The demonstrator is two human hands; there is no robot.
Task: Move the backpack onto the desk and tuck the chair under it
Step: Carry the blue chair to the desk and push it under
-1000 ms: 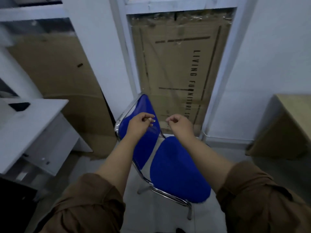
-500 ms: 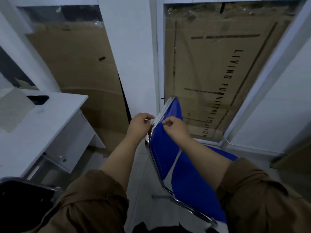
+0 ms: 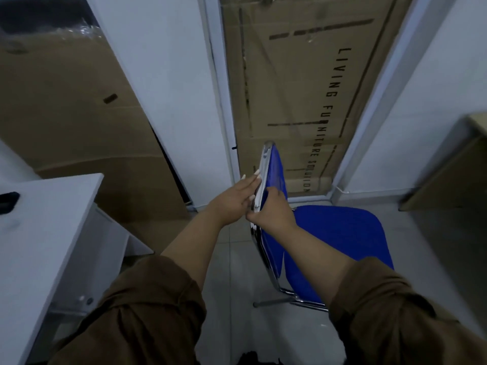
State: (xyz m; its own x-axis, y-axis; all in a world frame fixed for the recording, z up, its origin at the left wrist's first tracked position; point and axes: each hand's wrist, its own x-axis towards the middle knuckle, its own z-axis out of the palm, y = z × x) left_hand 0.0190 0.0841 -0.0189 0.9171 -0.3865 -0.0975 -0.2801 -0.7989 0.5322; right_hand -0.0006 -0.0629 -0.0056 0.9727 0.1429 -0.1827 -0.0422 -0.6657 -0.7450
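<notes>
Left hand (image 3: 233,197): fingers (image 3: 251,181) straight and together, laid flat against the chrome edge of the backrest.
Right hand (image 3: 274,212): fingers curled over the backrest's blue face, clamped on it from the opposite side.
Blue chair (image 3: 334,238): backrest edge-on between both hands, seat right of the right-hand fingers.
White desk (image 3: 39,233): well left of the left fingertips.
Cardboard box (image 3: 290,88): beyond the fingertips, printed "LIVING FURNITURE SOLUTION".

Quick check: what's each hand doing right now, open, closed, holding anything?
Left hand: open, fingers flat against the chair backrest frame.
Right hand: closed around the backrest's edge.
</notes>
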